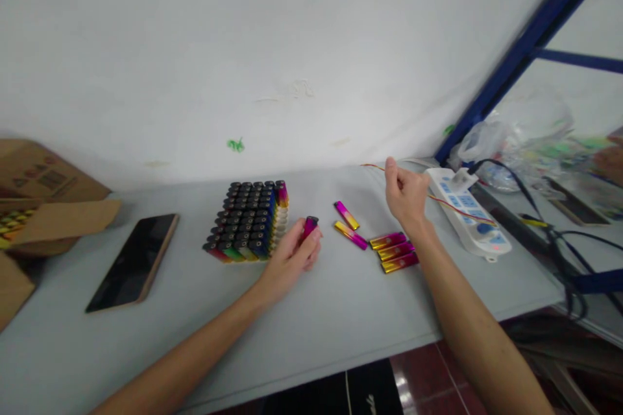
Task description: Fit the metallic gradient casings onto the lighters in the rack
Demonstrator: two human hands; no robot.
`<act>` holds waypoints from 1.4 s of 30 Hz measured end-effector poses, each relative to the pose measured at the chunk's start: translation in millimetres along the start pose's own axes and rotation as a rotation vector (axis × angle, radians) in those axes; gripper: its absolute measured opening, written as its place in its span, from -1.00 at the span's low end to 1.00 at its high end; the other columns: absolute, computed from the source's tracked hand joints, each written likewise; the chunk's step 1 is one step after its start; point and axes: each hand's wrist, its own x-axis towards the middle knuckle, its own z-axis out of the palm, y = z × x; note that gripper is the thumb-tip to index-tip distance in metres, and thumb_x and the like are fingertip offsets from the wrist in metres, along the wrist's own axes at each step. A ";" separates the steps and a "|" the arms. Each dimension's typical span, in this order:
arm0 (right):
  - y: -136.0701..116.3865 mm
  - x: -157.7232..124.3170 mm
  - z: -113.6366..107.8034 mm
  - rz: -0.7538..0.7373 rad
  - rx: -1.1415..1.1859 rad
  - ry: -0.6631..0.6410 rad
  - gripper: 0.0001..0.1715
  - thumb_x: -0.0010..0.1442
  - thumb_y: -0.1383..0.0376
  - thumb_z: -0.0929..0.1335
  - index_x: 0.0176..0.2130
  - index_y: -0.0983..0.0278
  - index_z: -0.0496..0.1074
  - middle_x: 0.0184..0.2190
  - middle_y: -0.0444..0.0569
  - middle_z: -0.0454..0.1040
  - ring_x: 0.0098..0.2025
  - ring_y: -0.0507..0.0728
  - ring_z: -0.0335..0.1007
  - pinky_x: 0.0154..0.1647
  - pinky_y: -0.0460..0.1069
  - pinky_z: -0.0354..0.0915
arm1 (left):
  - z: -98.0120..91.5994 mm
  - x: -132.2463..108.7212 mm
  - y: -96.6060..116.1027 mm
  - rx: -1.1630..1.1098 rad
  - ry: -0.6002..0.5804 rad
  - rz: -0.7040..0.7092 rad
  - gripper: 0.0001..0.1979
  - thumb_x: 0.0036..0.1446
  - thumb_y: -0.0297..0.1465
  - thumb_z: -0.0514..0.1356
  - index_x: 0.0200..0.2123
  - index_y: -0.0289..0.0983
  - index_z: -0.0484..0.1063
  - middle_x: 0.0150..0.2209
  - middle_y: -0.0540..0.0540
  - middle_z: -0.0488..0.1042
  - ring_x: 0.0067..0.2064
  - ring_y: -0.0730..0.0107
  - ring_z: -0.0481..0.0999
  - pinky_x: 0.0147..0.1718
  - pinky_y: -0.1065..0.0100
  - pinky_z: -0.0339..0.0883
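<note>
A purple lighter (309, 227) with a black top stands upright in my left hand (292, 253), the fingers wrapped round it. Just left of that hand is a block of upright lighters (246, 217) with black tops, set in a pale holder (280, 228). One purple and yellow lighter (281, 193) sits at its back right corner. My right hand (406, 191) is raised and closed, thumb up; what it holds, if anything, is hidden. A thin red and yellow wire (457, 207) shows on both sides of it. Loose purple and yellow lighters (350, 235) lie between my hands, with three more (395, 251) beside my right forearm.
A white power strip (467, 207) with a plugged-in black cable (523, 191) lies at the right. Behind it rise a blue metal frame (511, 71) and plastic bags (491, 142). A phone (134, 262) and an open cardboard box (53, 175) are on the left.
</note>
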 end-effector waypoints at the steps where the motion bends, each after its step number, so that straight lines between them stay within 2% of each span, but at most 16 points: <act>1: -0.8 -0.2 0.0 -0.001 -0.002 -0.005 -0.13 0.51 -0.29 0.05 -0.63 0.15 -0.09 -0.72 -0.20 -0.09 -0.63 -0.02 -0.18 -0.49 0.05 -0.18 | 1.3 0.0 0.5 -0.025 0.007 -0.019 -0.42 0.23 0.18 0.32 -0.32 -0.19 0.24 -0.53 0.20 0.18 -0.57 0.60 0.09 -0.61 0.52 -0.02; 5: -2.1 -0.9 0.4 -0.002 -0.006 -0.018 -0.13 0.50 -0.30 0.05 -0.64 0.14 -0.10 -0.73 -0.20 -0.10 -0.63 -0.03 -0.19 -0.49 0.06 -0.19 | 3.2 0.3 2.0 0.024 0.064 -0.018 -0.34 0.16 0.25 0.30 -0.48 -0.18 0.16 -0.61 0.20 0.09 -0.59 0.61 0.01 -0.63 0.49 -0.08; 8: -1.5 -2.1 1.5 0.001 0.003 -0.024 -0.13 0.50 -0.29 0.07 -0.64 0.14 -0.10 -0.72 -0.20 -0.11 -0.63 -0.02 -0.18 -0.49 0.06 -0.19 | 3.9 -0.5 2.7 0.062 0.110 -0.019 -0.37 0.15 0.17 0.30 -0.56 -0.16 0.13 -0.64 0.19 0.07 -0.60 0.60 0.01 -0.63 0.46 -0.10; 14: -0.7 -4.6 4.4 -0.002 0.017 -0.026 -0.14 0.51 -0.28 0.08 -0.63 0.14 -0.08 -0.71 -0.22 -0.11 -0.63 -0.02 -0.18 -0.47 0.07 -0.18 | 7.4 -4.3 5.1 0.118 0.185 0.004 -0.58 0.12 -0.07 0.21 -0.58 -0.15 0.14 -0.63 0.15 0.08 -0.59 0.57 0.01 -0.64 0.44 -0.12; 19: -1.0 -5.0 5.5 -0.001 0.008 -0.037 -0.16 0.51 -0.27 0.08 -0.62 0.14 -0.09 -0.71 -0.22 -0.10 -0.63 -0.02 -0.17 -0.47 0.07 -0.16 | 7.2 -2.9 4.0 0.108 0.224 -0.012 -0.56 0.11 -0.05 0.24 -0.57 -0.15 0.13 -0.63 0.17 0.08 -0.61 0.59 -0.01 -0.66 0.46 -0.12; 23: -1.5 -4.8 5.6 0.002 0.011 -0.049 -0.16 0.52 -0.26 0.07 -0.62 0.14 -0.08 -0.71 -0.21 -0.09 -0.62 -0.02 -0.15 -0.48 0.07 -0.16 | 8.8 -2.3 2.0 -0.010 0.170 -0.066 -0.44 0.12 0.11 0.31 -0.54 -0.17 0.16 -0.64 0.18 0.11 -0.64 0.61 0.04 -0.68 0.48 -0.08; 26: -2.0 -4.5 5.3 0.003 0.023 -0.044 -0.16 0.52 -0.26 0.08 -0.63 0.14 -0.08 -0.71 -0.21 -0.10 -0.63 -0.01 -0.15 -0.47 0.07 -0.16 | 10.7 -2.0 5.7 -0.094 0.073 -0.077 -0.36 0.12 0.20 0.34 -0.51 -0.20 0.21 -0.56 0.10 0.26 -0.59 0.56 0.21 -0.67 0.48 0.08; 28: -2.5 -4.1 5.1 0.006 0.030 -0.042 -0.16 0.52 -0.25 0.08 -0.63 0.14 -0.08 -0.71 -0.22 -0.10 -0.63 -0.01 -0.15 -0.47 0.07 -0.16 | 10.6 -1.0 12.7 -0.132 0.046 -0.050 -0.36 0.08 0.19 0.41 -0.47 -0.21 0.25 -0.48 0.08 0.30 -0.52 0.53 0.29 -0.62 0.47 0.22; 30: -2.8 -3.9 4.9 0.012 0.036 -0.039 -0.16 0.52 -0.25 0.09 -0.63 0.14 -0.08 -0.70 -0.22 -0.11 -0.63 -0.01 -0.15 -0.47 0.07 -0.16 | 8.4 0.5 23.9 -0.163 0.022 -0.025 -0.36 0.06 0.17 0.45 -0.43 -0.22 0.26 -0.47 0.12 0.25 -0.52 0.56 0.26 -0.60 0.48 0.27; 34: -3.4 -3.4 4.7 0.016 0.050 -0.035 -0.16 0.52 -0.24 0.08 -0.63 0.14 -0.08 -0.70 -0.22 -0.11 -0.62 -0.02 -0.16 -0.47 0.07 -0.15 | -5.2 4.3 56.0 -0.127 0.009 0.053 -0.51 0.27 0.09 0.36 -0.19 -0.16 0.29 -0.48 0.22 0.20 -0.62 0.63 0.04 -0.66 0.52 0.17; 36: -4.0 -3.1 4.4 0.014 0.058 -0.039 -0.17 0.52 -0.23 0.08 -0.62 0.14 -0.08 -0.71 -0.21 -0.09 -0.62 -0.01 -0.16 -0.47 0.07 -0.14 | -16.1 7.6 73.6 -0.049 0.043 0.106 -0.57 0.34 0.05 0.31 -0.18 -0.13 0.24 -0.45 0.22 0.26 -0.64 0.62 0.04 -0.67 0.51 0.19; 37: -4.5 -2.8 4.1 0.014 0.061 -0.041 -0.17 0.53 -0.23 0.08 -0.62 0.14 -0.08 -0.71 -0.21 -0.08 -0.62 -0.01 -0.15 -0.46 0.07 -0.14 | -22.2 10.1 82.0 0.007 0.063 0.134 -0.57 0.36 0.04 0.30 -0.20 -0.13 0.24 -0.44 0.20 0.30 -0.64 0.61 0.09 -0.66 0.49 0.24; 39: -5.7 -2.1 3.3 0.014 0.069 -0.047 -0.17 0.53 -0.23 0.08 -0.62 0.15 -0.07 -0.71 -0.20 -0.06 -0.62 -0.01 -0.15 -0.46 0.07 -0.12 | -35.2 16.8 96.8 0.182 0.095 0.163 -0.59 0.37 0.04 0.27 -0.21 -0.16 0.30 -0.41 0.13 0.40 -0.58 0.54 0.29 -0.56 0.44 0.36; 42: -7.4 -1.0 1.9 0.017 0.067 -0.058 -0.16 0.52 -0.25 0.06 -0.62 0.15 -0.05 -0.71 -0.20 -0.05 -0.61 0.00 -0.13 -0.46 0.06 -0.12 | -55.0 28.8 111.7 0.595 0.134 0.247 -0.60 0.36 0.01 0.25 -0.19 -0.24 0.53 -0.28 -0.07 0.59 -0.30 0.32 0.58 -0.33 0.37 0.48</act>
